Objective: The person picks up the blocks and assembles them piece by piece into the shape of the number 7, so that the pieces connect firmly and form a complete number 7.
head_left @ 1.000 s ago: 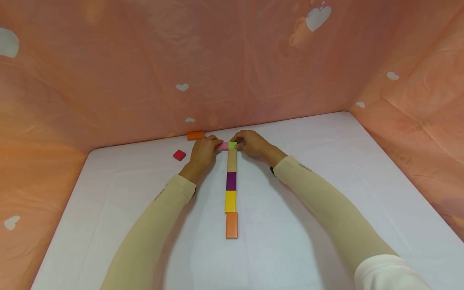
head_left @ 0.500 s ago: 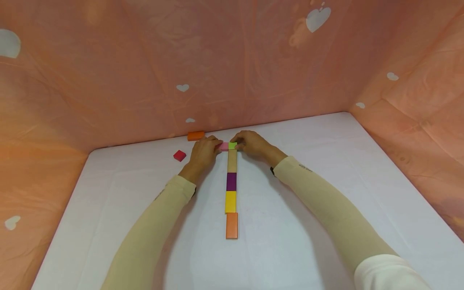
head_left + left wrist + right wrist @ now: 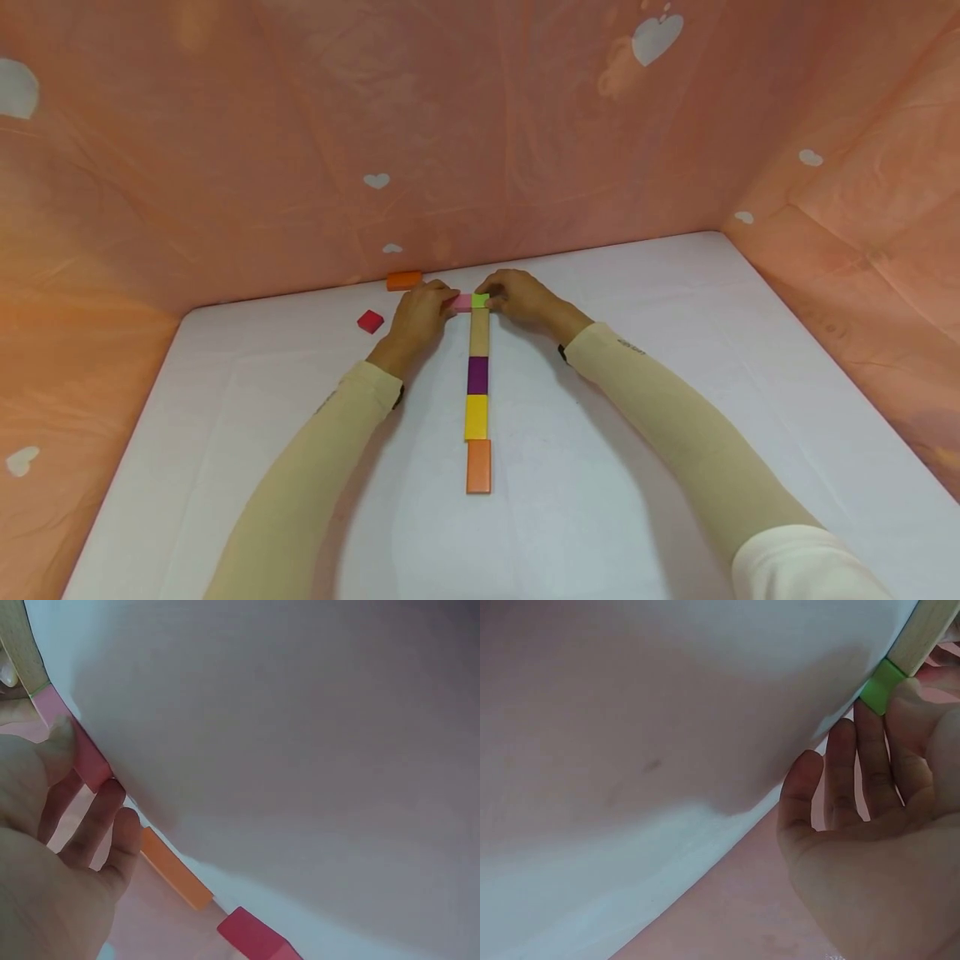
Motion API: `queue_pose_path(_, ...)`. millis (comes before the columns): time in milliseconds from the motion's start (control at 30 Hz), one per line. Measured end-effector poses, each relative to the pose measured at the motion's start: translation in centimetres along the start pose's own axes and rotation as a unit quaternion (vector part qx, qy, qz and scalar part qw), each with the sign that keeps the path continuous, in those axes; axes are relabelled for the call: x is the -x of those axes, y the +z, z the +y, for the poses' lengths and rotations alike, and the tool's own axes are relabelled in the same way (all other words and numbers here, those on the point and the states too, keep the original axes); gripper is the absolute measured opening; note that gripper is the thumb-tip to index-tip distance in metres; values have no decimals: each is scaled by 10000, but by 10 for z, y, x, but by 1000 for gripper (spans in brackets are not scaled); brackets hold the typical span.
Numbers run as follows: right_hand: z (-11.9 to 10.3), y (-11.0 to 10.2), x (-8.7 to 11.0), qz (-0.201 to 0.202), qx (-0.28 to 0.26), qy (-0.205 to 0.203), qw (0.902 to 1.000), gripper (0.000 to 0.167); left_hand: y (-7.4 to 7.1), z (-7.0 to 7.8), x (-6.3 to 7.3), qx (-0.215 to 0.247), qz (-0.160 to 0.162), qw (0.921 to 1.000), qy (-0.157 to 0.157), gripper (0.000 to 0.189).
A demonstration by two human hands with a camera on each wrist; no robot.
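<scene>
Wooden blocks form a line on the white cloth, running away from the person. From near to far lie an orange block (image 3: 478,468), a yellow block (image 3: 476,418), a purple block (image 3: 477,376) and a bare-wood block (image 3: 479,333). At the far end a light green block (image 3: 481,301) sits against the wood one, with a pink block (image 3: 462,303) butted to its left side. My left hand (image 3: 422,321) pinches the pink block, thumb on its near side in the left wrist view. My right hand (image 3: 527,300) pinches the green block (image 3: 883,687) between thumb and fingers.
Left of the left hand lies a small red block (image 3: 371,322). Behind that hand, by the table's back edge, is another orange block (image 3: 404,281). A peach curtain (image 3: 480,133) with white hearts rises behind and along both sides of the table.
</scene>
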State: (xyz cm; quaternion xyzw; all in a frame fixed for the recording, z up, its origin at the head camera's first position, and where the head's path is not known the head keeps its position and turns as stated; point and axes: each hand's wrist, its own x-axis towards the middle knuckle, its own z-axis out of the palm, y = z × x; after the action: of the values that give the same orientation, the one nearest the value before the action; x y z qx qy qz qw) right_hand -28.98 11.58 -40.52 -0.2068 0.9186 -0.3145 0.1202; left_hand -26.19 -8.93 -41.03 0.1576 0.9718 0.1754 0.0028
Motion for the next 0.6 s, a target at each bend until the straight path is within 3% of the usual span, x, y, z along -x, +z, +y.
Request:
queue_pose_path(367,-1,1,3,26,-135,66,9999,28,-3,-4,0,336,-158,9993,-53,41)
queue_pose_path(600,1,5,4,-22,-143,168,9998,29,-9,-21,0,961,-495,9941,101,47)
